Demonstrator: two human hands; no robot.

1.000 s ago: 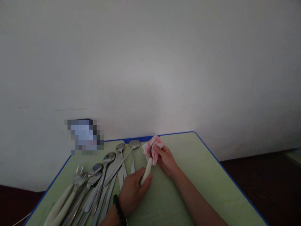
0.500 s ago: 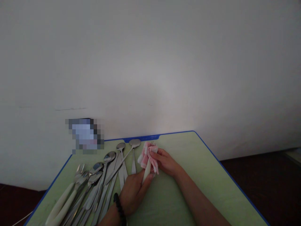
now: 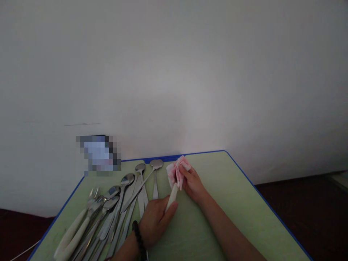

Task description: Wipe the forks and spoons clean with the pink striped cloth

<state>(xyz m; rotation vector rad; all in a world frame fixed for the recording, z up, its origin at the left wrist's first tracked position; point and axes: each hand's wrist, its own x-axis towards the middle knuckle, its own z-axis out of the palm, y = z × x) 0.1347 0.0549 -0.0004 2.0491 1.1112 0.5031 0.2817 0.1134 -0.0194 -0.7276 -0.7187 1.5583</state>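
Observation:
My left hand (image 3: 159, 217), with a dark beaded bracelet on its wrist, is closed round the white handle of a fork (image 3: 172, 197). A pink and white cloth (image 3: 178, 171) wraps the fork's head, so its tines are hidden. Pinched in my right hand (image 3: 193, 185) is that cloth, pressed about the metal end. Left of my hands lies a spread of cutlery: several metal spoons (image 3: 127, 179) and two white-handled forks (image 3: 71, 232). One spoon (image 3: 156, 164) reaches the far part of the table, just left of the cloth.
The green table (image 3: 217, 188) has a blue rim and stands against a pale wall (image 3: 174, 72). At its far left corner a blurred-out device (image 3: 98, 154) leans on the wall. Dark floor (image 3: 296, 203) shows at the right, and a thin white cable (image 3: 25, 251) at the lower left.
My right hand has moved the cloth slightly up and away along the fork. The tines that showed above the cloth are now covered, and more of the handle shows.

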